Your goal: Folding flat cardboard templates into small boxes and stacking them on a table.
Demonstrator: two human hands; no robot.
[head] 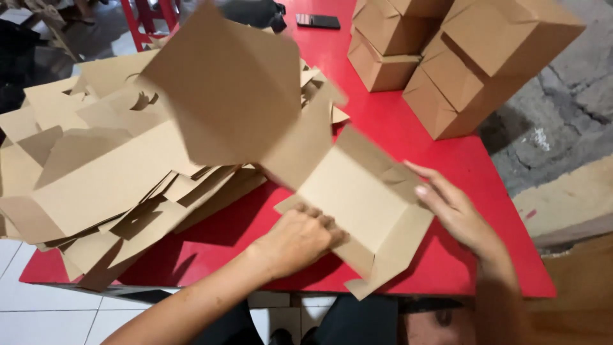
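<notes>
A half-folded brown cardboard box blank [357,191] lies on the red table [408,128] in front of me, its large lid flap [223,83] raised and blurred. My left hand [297,239] is curled over the near edge of the box's base panel, fingers pressing on it. My right hand [450,207] holds the box's right side wall, fingers stretched along the fold, thumb on the inner face.
A heap of flat cardboard blanks [89,166] covers the left half of the table. Several assembled brown boxes [460,57] are stacked at the back right. A dark phone [317,21] lies at the far edge. Red chair legs [150,19] stand behind.
</notes>
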